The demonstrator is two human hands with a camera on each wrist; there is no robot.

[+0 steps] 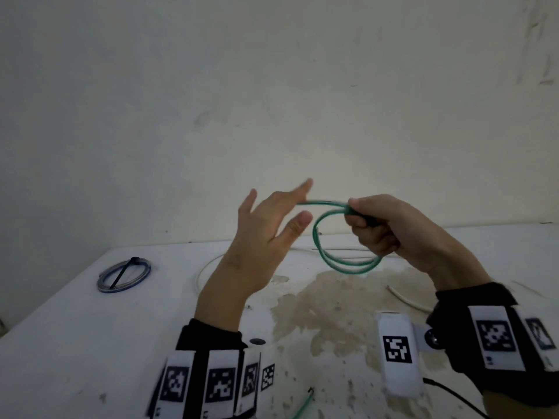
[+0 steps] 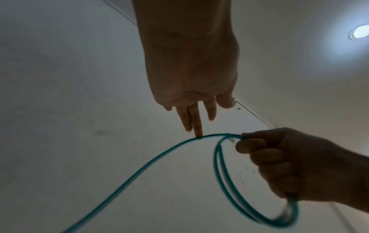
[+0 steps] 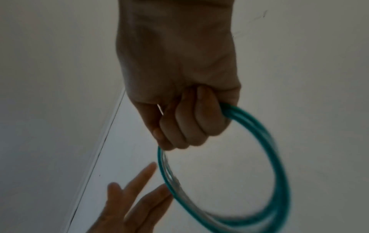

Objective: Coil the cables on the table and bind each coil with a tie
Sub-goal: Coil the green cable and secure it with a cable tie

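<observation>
My right hand (image 1: 375, 225) is held above the table and grips a green cable (image 1: 348, 263) wound into two or three loops; the fist (image 3: 179, 113) is closed on the top of the coil (image 3: 279, 165). My left hand (image 1: 272, 228) is beside it with straight, spread fingers. One fingertip (image 2: 197, 134) touches the loose green strand (image 2: 139, 167) that runs from the coil down to the left. The strand's tail (image 1: 302, 406) shows near the table's front. A clear-blue coil (image 1: 124, 273), bound with a black tie, lies at the left of the table.
A white cable (image 1: 205, 267) curves over the white table (image 1: 90, 328) behind my hands, and its other stretch (image 1: 405, 297) lies at the right. A brown stain (image 1: 332, 306) covers the table's middle. A bare wall stands close behind.
</observation>
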